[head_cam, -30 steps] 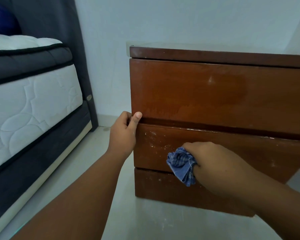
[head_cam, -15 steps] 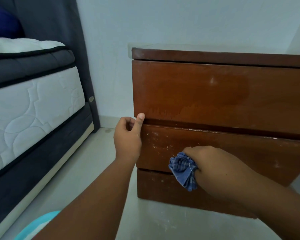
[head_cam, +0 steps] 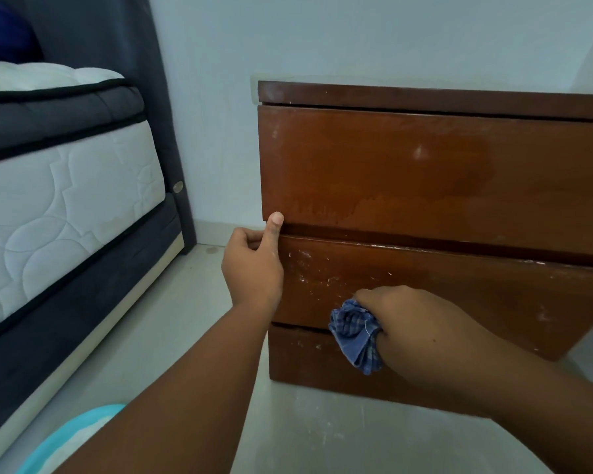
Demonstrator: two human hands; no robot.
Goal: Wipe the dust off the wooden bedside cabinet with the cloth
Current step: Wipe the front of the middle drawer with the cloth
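Two drawer fronts make up the wooden bedside cabinet (head_cam: pixel 425 172), filling the view from 12 to 4 o'clock. The left hand (head_cam: pixel 254 265), near centre, grips its left edge, thumb up, fingers curled. The right hand (head_cam: pixel 421 333), at 5 o'clock, clamps the bunched cloth (head_cam: pixel 355 336) (blue checked) against the lower drawer.

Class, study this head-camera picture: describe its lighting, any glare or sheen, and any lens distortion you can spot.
Head view: soft, even, cool light with no hard shadows; a dull sheen on the upper drawer front; the wide lens bends the cabinet's top edge and splays its sides; right hand and cloth are sharp.
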